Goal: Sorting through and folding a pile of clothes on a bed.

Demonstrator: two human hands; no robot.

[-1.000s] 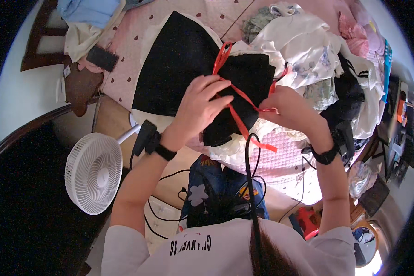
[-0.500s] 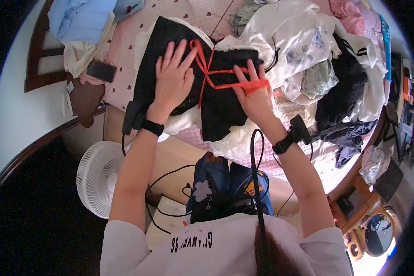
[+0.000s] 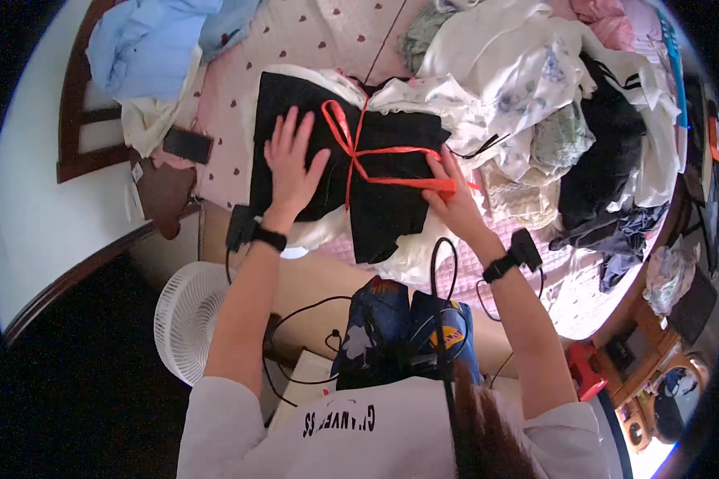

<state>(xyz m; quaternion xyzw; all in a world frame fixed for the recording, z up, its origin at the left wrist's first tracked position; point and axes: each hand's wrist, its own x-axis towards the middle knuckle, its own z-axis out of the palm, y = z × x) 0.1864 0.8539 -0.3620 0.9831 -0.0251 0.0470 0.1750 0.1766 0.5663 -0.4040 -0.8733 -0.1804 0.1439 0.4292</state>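
Note:
A black folded garment [image 3: 291,96] lies on a pink bedspread, with white cloth showing around its edges. A red ribbon [image 3: 383,150] crosses its middle, with a loop on the left and strands running right. My left hand [image 3: 294,168] rests open on the left part of the black cloth, fingers spread and flat. At the right edge of the bundle, my right hand [image 3: 463,209] has a ribbon strand caught between its thumb and fingers, which bear on the black cloth. Part of the strand is hidden by the hand.
White floral clothing [image 3: 503,56] and black clothing [image 3: 603,144] are heaped to the right. Light blue clothes [image 3: 148,52] and a dark phone [image 3: 188,146] lie to the left. A white fan [image 3: 188,319] stands near my left arm. Black cables [image 3: 303,303] hang by my knees.
The bundle appears lower in view and looks flatter on the left. My left hand has slid down and away from the ribbon loop. The right hand has moved toward me, its fingers drawn closer together.

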